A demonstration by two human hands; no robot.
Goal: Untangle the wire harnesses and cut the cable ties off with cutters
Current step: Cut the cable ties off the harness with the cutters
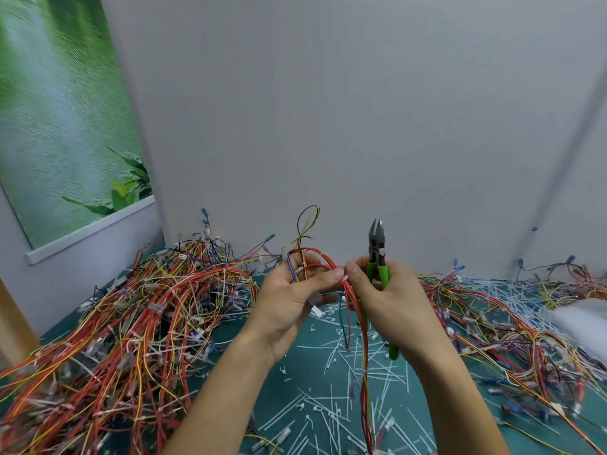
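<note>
Red wires with some yellow make up the harness, held up at frame centre between both hands, above the tabletop. Its top loops over the left hand; thin black and yellow strands stick up at 12 o'clock of that hand. The rest hangs straight down to 6 o'clock and leaves the bottom edge. A white connector dangles just under the left thumb on purple leads.

Left hand: palm toward camera, fingers curled round the looped wires, thumb pressed across them, so gripping the harness.

Right hand: at 3 o'clock of the left, thumb tips nearly touching. It is wrapped round the cutters, and its thumb and forefinger also pinch the red wires. Cutters have green handles and a dark head pointing up to 12 o'clock; one handle end pokes out below the palm. The jaws look closed or nearly so, on nothing.

Cut white ties litter the green tabletop under the forearms, at 6 o'clock.

Big pile of tangled harnesses at 9 o'clock, red, orange and yellow, with white ties on them. Thinner heap at 3 o'clock, mixed with loose ties. A blurred white object sits at far 3 o'clock; can't tell what it is.

Grey wall behind, at 12 o'clock. Green leafy poster at 10 o'clock.
</note>
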